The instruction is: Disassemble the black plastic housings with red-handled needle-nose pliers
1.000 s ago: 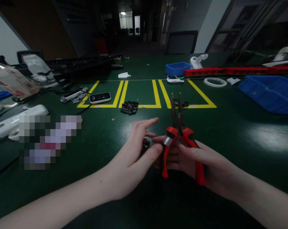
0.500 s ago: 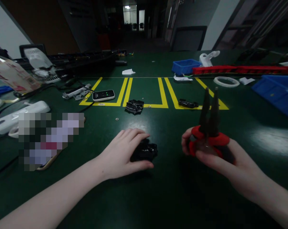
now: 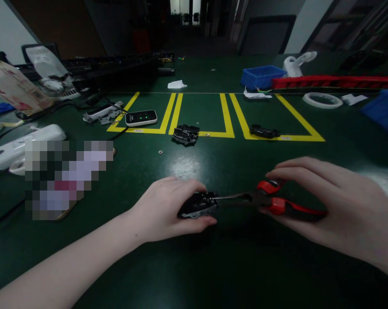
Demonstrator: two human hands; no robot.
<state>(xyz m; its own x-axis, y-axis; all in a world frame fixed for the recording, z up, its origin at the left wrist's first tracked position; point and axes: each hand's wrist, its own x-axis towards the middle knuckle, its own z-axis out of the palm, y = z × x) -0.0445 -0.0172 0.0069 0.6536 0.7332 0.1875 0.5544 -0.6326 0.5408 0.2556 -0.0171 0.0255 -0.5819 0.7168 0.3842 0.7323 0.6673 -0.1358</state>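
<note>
Fingers and thumb of my left hand point(image 3: 171, 210) are closed round a black part point(image 3: 198, 204) low over the green table point(image 3: 142, 274). My right hand point(image 3: 329, 206) grips red-handled pliers point(image 3: 276, 201), which lie sideways with their long dark jaws pointing left. The jaw tips reach the right end of the black part; whether they pinch something there is too small to tell. Another black part point(image 3: 186, 134) rests at the middle yellow frame, and a third black piece point(image 3: 264, 131) at the right yellow frame.
A small white device point(image 3: 141, 117) sits in the left yellow frame. At the left are a blurred-out phone-like object point(image 3: 74, 184) and a white housing point(image 3: 26, 146). Blue bins point(image 3: 261, 77), a tape ring point(image 3: 322, 100) and a long red strip point(image 3: 335, 81) are at the back right.
My right hand has turned the pliers from upright to sideways and brought their tips left to the black part. The camera view has tilted down and shifted slightly left.
</note>
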